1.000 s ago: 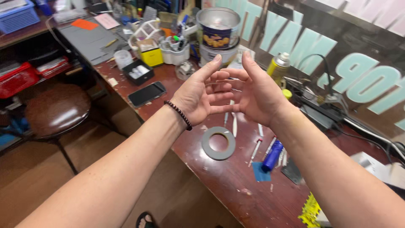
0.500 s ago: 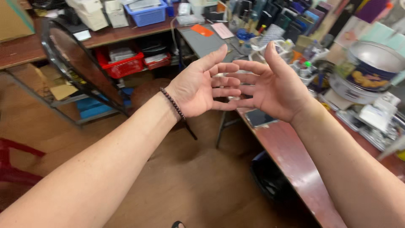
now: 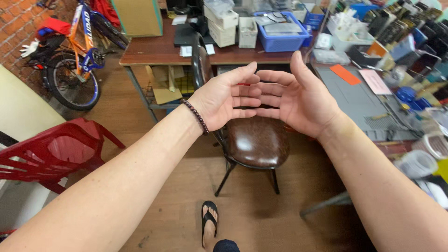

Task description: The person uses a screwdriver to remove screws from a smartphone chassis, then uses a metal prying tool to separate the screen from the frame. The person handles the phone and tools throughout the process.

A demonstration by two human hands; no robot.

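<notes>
My left hand [image 3: 228, 98] and my right hand [image 3: 298, 100] are raised in front of me, palms facing each other, fingertips meeting in the middle. Both hands hold nothing and their fingers are spread. A dark bead bracelet [image 3: 196, 116] circles my left wrist. Below the hands stands a brown leather chair [image 3: 256, 140] on dark metal legs.
A red plastic chair [image 3: 56, 151] lies at the left. An orange and blue bicycle [image 3: 77, 51] leans by the brick wall. A brown desk [image 3: 158, 51] carries boxes and a blue bin [image 3: 282, 35]. A cluttered workbench with a grey mat [image 3: 354, 102] runs along the right. My sandalled foot [image 3: 210, 224] rests on the wooden floor.
The view has swung left, away from the workbench with its tin and tape ring, toward the chair, desk and bicycle. My hands keep the same pose, fingertips together.
</notes>
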